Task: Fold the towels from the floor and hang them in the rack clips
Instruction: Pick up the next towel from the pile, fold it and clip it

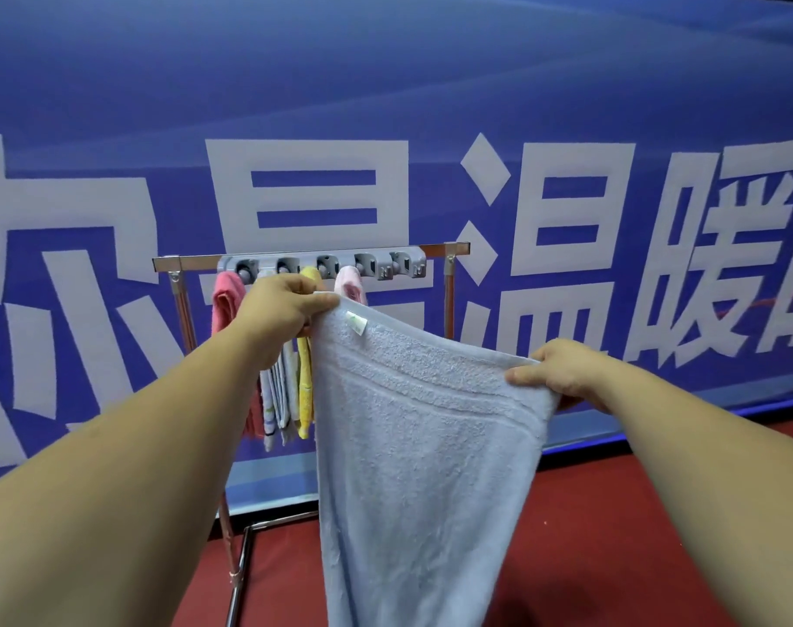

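Rack (448,282) behind, rightmost clip (410,264) looks free
Towel (421,445) mid-air before rack, unfolded, tail hanging low: may drag floor, fold crooked
Left grip (281,310) pinches top corner, right grip (562,368) pinches other; thin pinch could slip

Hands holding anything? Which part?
Both grip the light blue towel by its top edge: left hand at the left corner, right hand at the right corner.

A light blue terry towel (412,445) hangs spread from its top corners, narrowing toward 6 o'clock. At its 11 o'clock, a grey plastic clip rail (347,263) holds a coral pink towel (226,305), a white patterned towel (274,400), a yellow towel (305,391) and a pale pink towel (350,285).
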A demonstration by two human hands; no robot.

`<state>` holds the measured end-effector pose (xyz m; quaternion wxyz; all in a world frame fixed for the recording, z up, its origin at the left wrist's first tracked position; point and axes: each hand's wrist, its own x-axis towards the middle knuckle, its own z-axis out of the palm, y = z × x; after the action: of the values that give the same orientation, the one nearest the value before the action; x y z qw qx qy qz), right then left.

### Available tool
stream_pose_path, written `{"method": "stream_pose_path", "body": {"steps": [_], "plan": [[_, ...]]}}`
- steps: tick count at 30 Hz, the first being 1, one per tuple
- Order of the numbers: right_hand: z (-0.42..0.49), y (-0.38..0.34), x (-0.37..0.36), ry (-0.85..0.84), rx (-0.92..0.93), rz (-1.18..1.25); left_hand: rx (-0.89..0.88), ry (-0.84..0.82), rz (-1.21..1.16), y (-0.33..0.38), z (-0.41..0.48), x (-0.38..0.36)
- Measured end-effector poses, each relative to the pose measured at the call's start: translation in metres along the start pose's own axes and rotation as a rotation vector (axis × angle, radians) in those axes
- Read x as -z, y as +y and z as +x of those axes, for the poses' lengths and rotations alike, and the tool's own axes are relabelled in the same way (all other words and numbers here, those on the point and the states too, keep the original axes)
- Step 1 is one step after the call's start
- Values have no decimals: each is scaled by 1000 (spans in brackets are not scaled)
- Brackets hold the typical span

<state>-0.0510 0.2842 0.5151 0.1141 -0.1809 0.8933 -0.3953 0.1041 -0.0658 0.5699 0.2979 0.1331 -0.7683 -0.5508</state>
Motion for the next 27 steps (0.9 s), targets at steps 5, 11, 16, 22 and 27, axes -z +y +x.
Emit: {"method": "stream_pose_path", "body": {"steps": [5, 11, 16, 22, 27], "plan": [[1, -27, -18, 22, -31, 408, 152, -31, -27, -12, -11, -17], [-9, -51, -63, -102, -25, 876, 304, -149, -187, -51, -32, -59], [-24, -43, -103, -175, 11, 907, 225, -231, -289, -79, -61, -91], [-34, -22, -137, -81, 58, 801, 138, -229, -299, -106, -87, -107], [-32, -6, -155, -37, 39, 692, 106, -261, -185, -124, -106, -109]]}}
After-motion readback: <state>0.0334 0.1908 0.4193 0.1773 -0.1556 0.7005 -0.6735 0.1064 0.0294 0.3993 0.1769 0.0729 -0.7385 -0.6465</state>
